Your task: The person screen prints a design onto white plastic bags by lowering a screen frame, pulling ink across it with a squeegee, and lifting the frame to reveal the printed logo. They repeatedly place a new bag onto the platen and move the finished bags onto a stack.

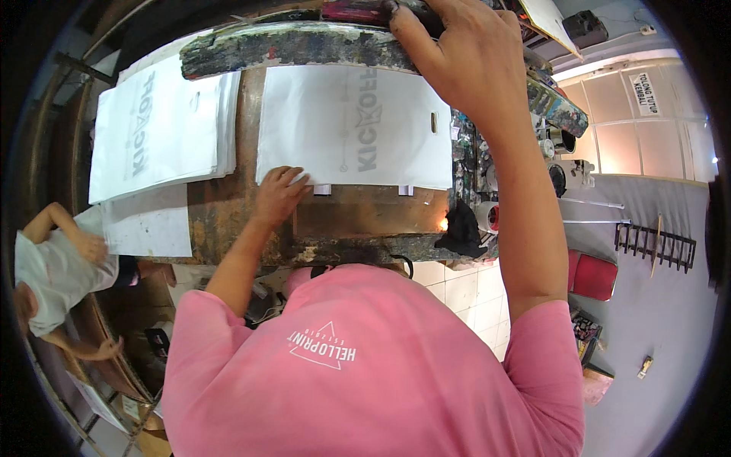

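Observation:
A white bag (320, 114) with a grey print and a small handle slot lies flat on the worktable (251, 152). The fingers of my left hand (278, 194) are spread and rest on the bag's near left corner. At the far side my right hand (476, 57) curls around a dark, paint-stained bar, its fingertips partly out of sight. A paint-crusted wooden frame edge (297, 47) crosses just past the bag. On the left lies a stack of similar white printed bags (160, 133), with a loose white sheet (148, 221) sticking out beneath it.
Another person (65, 263) in a white shirt is at the left. A black cloth (462, 231) lies at the table's near right corner, beside a bright glow. Cans and pots (563, 175) crowd the right side. A red chair (592, 276) stands beyond them by the wall.

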`<state>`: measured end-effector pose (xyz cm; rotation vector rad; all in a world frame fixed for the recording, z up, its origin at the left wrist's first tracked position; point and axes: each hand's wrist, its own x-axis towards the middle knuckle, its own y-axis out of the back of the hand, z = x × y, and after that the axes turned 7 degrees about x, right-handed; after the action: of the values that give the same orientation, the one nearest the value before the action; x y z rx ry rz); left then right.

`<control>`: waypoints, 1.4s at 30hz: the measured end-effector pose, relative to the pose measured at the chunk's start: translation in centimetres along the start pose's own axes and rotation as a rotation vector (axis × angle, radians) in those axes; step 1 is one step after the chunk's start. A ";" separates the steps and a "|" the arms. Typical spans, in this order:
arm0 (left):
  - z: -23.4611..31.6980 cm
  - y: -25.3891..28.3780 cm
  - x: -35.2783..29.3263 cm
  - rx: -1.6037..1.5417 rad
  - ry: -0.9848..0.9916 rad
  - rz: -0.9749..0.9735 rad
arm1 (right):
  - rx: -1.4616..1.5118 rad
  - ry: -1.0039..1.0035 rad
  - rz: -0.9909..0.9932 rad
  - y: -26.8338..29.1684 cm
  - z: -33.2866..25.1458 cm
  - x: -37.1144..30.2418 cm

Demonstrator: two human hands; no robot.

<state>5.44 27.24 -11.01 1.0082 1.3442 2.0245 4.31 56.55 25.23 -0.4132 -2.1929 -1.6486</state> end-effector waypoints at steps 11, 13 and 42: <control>-3.7 -0.4 -2.0 0.148 -0.186 -0.170 | -0.011 -0.021 0.002 -0.2 -0.8 -0.1; -3.7 -1.2 -2.5 0.122 -0.161 -0.132 | -0.011 -0.050 0.006 -0.2 -1.2 -0.4; -1.9 -1.9 -3.1 0.148 -0.045 -0.065 | -0.184 0.143 0.099 -2.7 1.5 -2.8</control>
<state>5.81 24.68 -14.18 1.0539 1.5011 1.8666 5.46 57.18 21.31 -0.4320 -1.8964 -1.7736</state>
